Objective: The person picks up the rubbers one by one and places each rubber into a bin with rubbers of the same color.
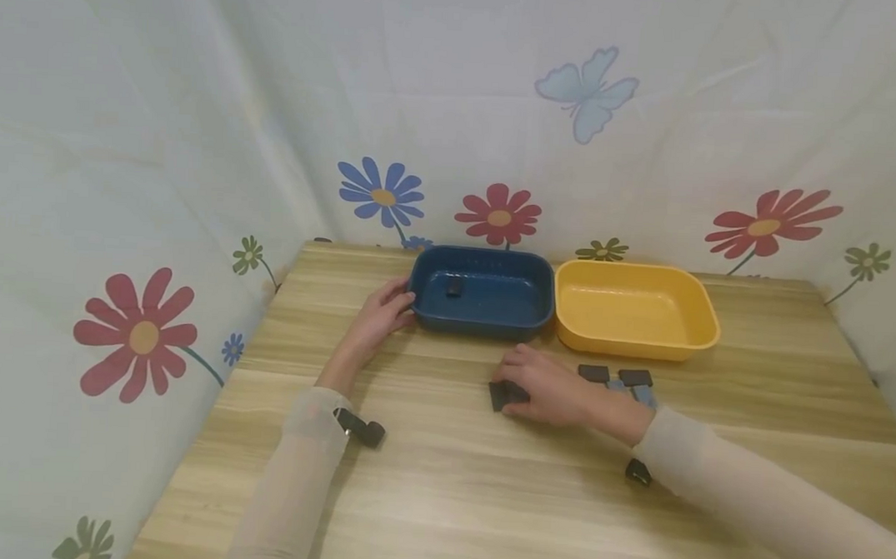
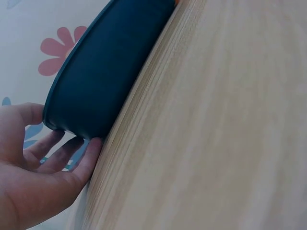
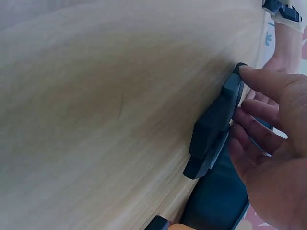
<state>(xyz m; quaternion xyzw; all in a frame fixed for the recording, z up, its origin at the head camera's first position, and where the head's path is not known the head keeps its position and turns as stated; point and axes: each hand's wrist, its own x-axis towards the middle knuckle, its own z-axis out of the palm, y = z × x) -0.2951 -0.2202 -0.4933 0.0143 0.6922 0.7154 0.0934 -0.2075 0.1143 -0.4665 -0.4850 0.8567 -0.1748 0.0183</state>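
My left hand (image 1: 374, 320) is at the left end of a dark blue container (image 1: 483, 324). In the left wrist view its fingertips touch the end wall and rim of that container. Inside the container lies a small dark piece (image 1: 454, 287). In front of it, my right hand (image 1: 552, 389) is low over the table, its thumb and fingers pinching a small black block (image 1: 516, 392). Another black block (image 1: 497, 397) sits right beside it, partly hidden. From the right wrist, dark flat-sided blocks (image 3: 211, 122) show close together under the fingertips.
A yellow container (image 1: 633, 348) stands against the blue one on the right. Two black blocks (image 1: 593, 373) and grey-blue pieces (image 1: 644, 396) lie before it, near the right forearm. A flower-printed curtain (image 1: 441, 104) hangs behind the wooden table (image 1: 438, 496).
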